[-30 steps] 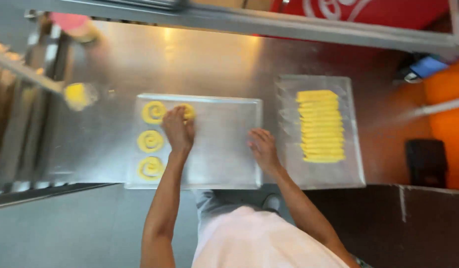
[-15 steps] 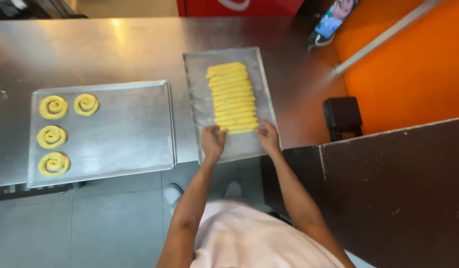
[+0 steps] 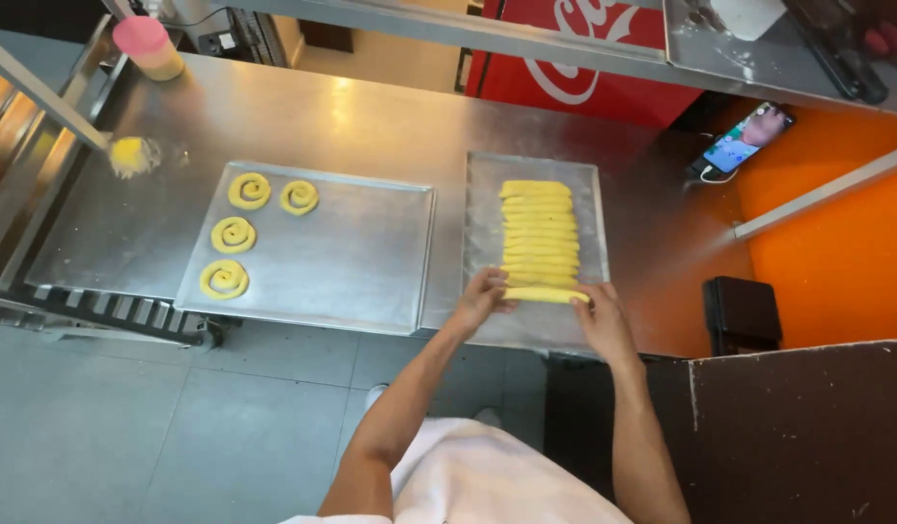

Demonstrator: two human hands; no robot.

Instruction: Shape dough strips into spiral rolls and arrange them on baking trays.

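Note:
A metal tray (image 3: 482,194) on the steel counter holds a stack of several yellow dough strips (image 3: 538,231). The nearest dough strip (image 3: 545,294) lies at the stack's front end. My left hand (image 3: 483,296) pinches its left end and my right hand (image 3: 601,315) holds its right end. To the left, a larger baking tray (image 3: 361,257) carries several coiled dough spirals (image 3: 234,235) along its left side.
A pink-lidded container (image 3: 149,46) and a small yellow-filled cup (image 3: 131,155) stand at the counter's far left. A phone (image 3: 746,140) lies on the orange surface at right, near a black box (image 3: 744,312). A red cabinet (image 3: 589,73) stands behind the counter.
My hands left the spiral tray and moved right to the strip tray. They now grip the nearest strip at both ends.

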